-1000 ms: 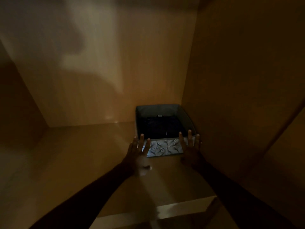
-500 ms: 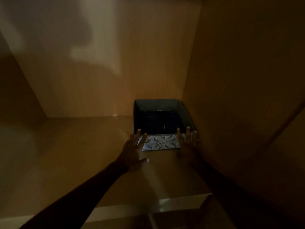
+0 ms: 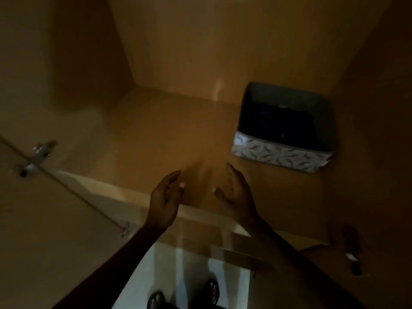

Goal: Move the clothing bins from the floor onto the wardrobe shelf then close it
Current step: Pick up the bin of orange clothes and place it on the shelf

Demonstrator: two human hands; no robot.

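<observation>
A clothing bin (image 3: 276,156) with a white leaf-patterned front and a dark inside sits on the wooden wardrobe shelf (image 3: 160,134), pushed into its far right corner against the side wall. My left hand (image 3: 163,200) and my right hand (image 3: 237,194) hover over the shelf's front edge, palms facing each other, fingers apart, holding nothing. Both hands are clear of the bin, to its lower left. The picture is dim and blurred.
An open wardrobe door (image 3: 40,219) with a metal hinge (image 3: 33,159) stands at the left. The right side panel (image 3: 374,130) rises beside the bin. Below the shelf I see pale floor (image 3: 156,270) and my feet in dark sandals (image 3: 210,291).
Both hands have left the bin's front and drawn back toward the shelf's front edge. The bin stays in the right corner. My view has swung left and downward.
</observation>
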